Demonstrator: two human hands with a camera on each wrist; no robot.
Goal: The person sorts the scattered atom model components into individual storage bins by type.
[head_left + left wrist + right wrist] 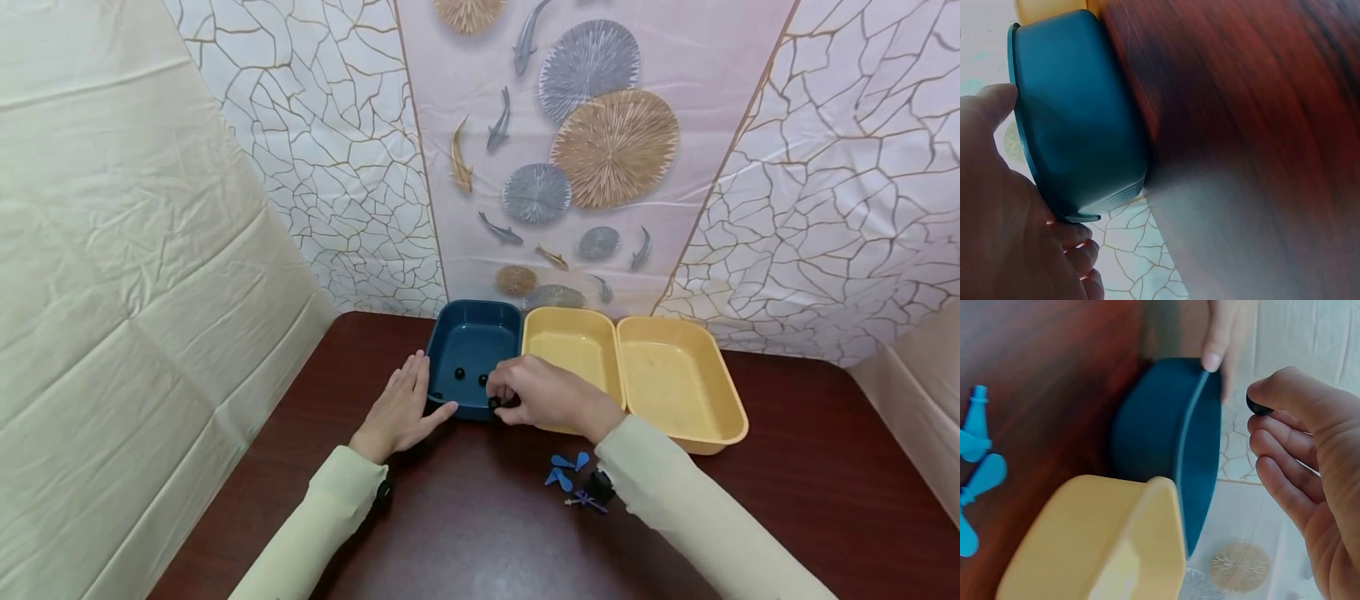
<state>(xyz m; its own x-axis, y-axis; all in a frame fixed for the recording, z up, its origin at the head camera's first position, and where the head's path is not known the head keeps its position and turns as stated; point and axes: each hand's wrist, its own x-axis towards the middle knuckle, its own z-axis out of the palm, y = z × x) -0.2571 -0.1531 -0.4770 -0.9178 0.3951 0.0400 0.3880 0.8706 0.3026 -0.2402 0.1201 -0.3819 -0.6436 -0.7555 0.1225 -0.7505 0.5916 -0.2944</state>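
Two pale sleeves (697, 504) come from our near side over the dark red table (480, 517), the right one more slanting than the left. Close to the right forearm lie several small blue pieces (563, 481) and a thin purplish piece (587, 498); no hand touches them.

Farther on, we see the right hand (551, 392) with its wrist bent over the near right corner of the blue tray (478, 337). It pinches one black ball (1258, 407) between thumb and index finger, and the other fingers are half curled. In the right wrist view the ball seems to be above the rim, but we cannot tell its exact height. The left hand (401, 408) is spread, with its fingers almost straight along the tray's left side and its thumb at the front rim, so it probably steadies the tray.

Inside the tray rest other black balls (460, 374); we count two clearly, and a dark spot near the left front corner may be a third. We judge that the step in hand is moving the balls one by one at this tray. The next move calls for a soft parting of thumb and finger low over the floor, because a ball can roll.

Beyond, two yellow trays (671, 383) stand to the right, before a printed cloth (480, 75).
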